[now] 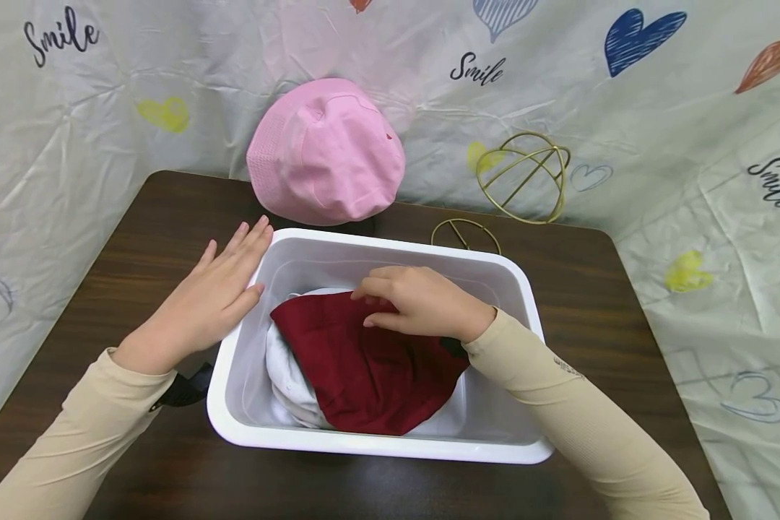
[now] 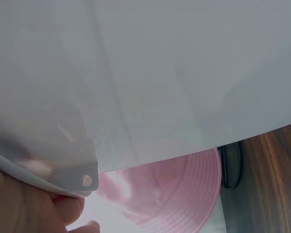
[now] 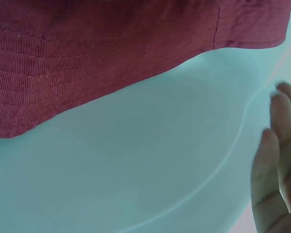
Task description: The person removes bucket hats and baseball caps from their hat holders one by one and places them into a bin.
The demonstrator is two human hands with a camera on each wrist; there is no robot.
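Observation:
Inside a white plastic bin [image 1: 380, 446] lies a dark red bucket hat [image 1: 383, 383], its stitched brim [image 3: 19, 82] showing in the right wrist view. Under it is a whitish cloth item [image 1: 286, 368], mostly covered. My left hand [image 1: 211, 307] rests on the bin's left rim with fingers stretched out; in the left wrist view its fingertips [image 2: 70, 208] lie by the bin's corner. Over the red hat hovers my right hand [image 1: 422, 303], its fingers loosely bent and holding nothing. From the right wrist, its fingers [image 3: 269, 179] appear apart from the hat.
A pink bucket hat [image 1: 331, 155] sits behind the bin at the table's back edge. To its right stands a gold wire hat stand [image 1: 564, 177], with another gold wire piece [image 1: 464, 221] partly hidden behind the bin. Patterned cloth [image 1: 702, 180] hangs around the dark wooden table [image 1: 598, 303].

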